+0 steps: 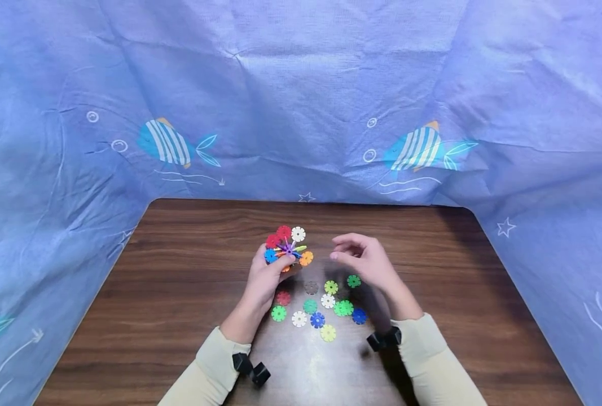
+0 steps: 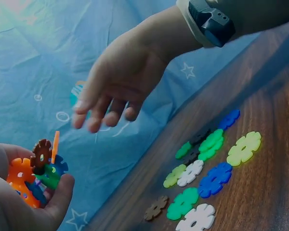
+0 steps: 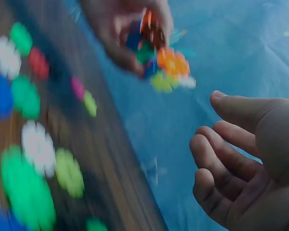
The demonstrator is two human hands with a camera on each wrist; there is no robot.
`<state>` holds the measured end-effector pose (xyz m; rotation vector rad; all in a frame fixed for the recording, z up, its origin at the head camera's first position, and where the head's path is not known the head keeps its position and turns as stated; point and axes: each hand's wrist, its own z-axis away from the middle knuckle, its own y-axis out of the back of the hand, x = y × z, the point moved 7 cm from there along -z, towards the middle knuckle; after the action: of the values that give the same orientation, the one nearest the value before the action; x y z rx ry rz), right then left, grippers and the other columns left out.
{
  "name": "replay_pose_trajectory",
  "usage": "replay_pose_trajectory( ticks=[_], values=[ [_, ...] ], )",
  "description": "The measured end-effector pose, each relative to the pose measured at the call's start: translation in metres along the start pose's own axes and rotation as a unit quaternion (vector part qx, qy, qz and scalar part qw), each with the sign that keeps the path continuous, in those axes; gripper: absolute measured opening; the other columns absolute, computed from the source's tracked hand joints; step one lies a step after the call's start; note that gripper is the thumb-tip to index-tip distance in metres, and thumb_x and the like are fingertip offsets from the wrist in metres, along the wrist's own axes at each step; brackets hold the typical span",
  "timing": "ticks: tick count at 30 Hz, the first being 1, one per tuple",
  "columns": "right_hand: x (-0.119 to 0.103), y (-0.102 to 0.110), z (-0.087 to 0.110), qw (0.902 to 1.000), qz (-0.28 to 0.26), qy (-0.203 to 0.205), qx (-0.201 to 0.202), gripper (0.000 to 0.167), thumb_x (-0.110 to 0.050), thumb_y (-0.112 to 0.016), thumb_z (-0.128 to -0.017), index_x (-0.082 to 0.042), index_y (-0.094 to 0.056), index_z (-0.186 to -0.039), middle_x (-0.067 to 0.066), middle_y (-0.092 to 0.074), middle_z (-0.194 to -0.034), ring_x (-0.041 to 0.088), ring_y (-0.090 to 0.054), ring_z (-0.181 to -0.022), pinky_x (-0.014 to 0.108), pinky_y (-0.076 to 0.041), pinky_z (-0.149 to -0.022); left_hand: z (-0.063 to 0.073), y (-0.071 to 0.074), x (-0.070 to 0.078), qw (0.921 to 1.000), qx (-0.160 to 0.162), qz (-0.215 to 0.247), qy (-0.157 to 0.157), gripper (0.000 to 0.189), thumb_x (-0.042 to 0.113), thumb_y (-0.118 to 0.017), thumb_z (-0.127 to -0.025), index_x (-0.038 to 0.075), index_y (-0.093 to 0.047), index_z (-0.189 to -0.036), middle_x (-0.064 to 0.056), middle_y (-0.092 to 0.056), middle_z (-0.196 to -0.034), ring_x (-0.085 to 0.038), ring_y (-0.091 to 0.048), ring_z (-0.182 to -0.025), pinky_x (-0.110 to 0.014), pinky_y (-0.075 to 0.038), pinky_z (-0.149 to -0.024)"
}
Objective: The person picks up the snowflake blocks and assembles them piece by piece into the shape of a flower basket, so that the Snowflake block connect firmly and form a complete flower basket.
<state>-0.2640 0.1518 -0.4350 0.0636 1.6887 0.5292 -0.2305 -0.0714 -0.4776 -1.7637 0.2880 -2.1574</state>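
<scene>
My left hand (image 1: 268, 275) grips a cluster of interlocking plastic snowflake discs (image 1: 289, 250), with the thumb across its near side. Red, white, blue, orange, purple and yellow-green discs stick out of it; my palm and fingers hide part. In the left wrist view, a brown disc (image 2: 41, 155) and an orange disc (image 2: 20, 174) show on the cluster. My right hand (image 1: 368, 260) is held in the air to the right of the cluster, apart from it. Its fingers are loosely bent with nothing between them, as the right wrist view shows from the palm side (image 3: 250, 163).
Several loose discs lie on the dark wooden table (image 1: 179, 282) below and between the hands, among them a yellow disc (image 1: 328, 332), a blue disc (image 1: 359, 316) and a white disc (image 1: 299, 319). A blue fish-print cloth (image 1: 301, 113) hangs behind the table.
</scene>
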Motion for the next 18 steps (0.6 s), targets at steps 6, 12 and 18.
replay_pose_trajectory(
  ticks=[6,12,18],
  values=[
    [0.027,0.031,0.001,0.9881,0.151,-0.01,-0.028,0.033,-0.02,-0.084,-0.086,-0.004,-0.074,-0.114,0.003,-0.075,-0.093,0.015,-0.068,-0.081,0.026,-0.056,-0.072,0.0,-0.002,0.001,0.9999,-0.006,-0.013,0.003,0.054,-0.006,-0.068,-0.091,0.006,-0.05,-0.141,-0.018,-0.064,-0.124,-0.017,-0.07,-0.094,-0.037,-0.063,-0.081],
    [0.058,0.025,0.007,0.9667,0.238,-0.015,-0.091,0.028,-0.022,-0.084,-0.086,-0.006,-0.076,-0.106,-0.003,-0.073,-0.087,0.009,-0.066,-0.078,0.028,-0.056,-0.074,0.002,-0.002,0.002,0.9998,-0.009,-0.017,0.004,0.053,-0.005,-0.068,-0.092,0.005,-0.049,-0.141,-0.017,-0.064,-0.122,-0.017,-0.069,-0.095,-0.037,-0.063,-0.083],
    [0.066,0.017,0.015,0.9457,0.314,-0.018,-0.084,0.03,-0.031,-0.089,-0.08,-0.013,-0.079,-0.101,-0.008,-0.071,-0.084,0.006,-0.062,-0.076,0.03,-0.054,-0.07,0.004,-0.004,0.004,0.9997,-0.007,-0.023,0.004,0.053,-0.004,-0.068,-0.092,0.005,-0.049,-0.14,-0.015,-0.064,-0.122,-0.017,-0.069,-0.096,-0.037,-0.062,-0.085]
  ],
)
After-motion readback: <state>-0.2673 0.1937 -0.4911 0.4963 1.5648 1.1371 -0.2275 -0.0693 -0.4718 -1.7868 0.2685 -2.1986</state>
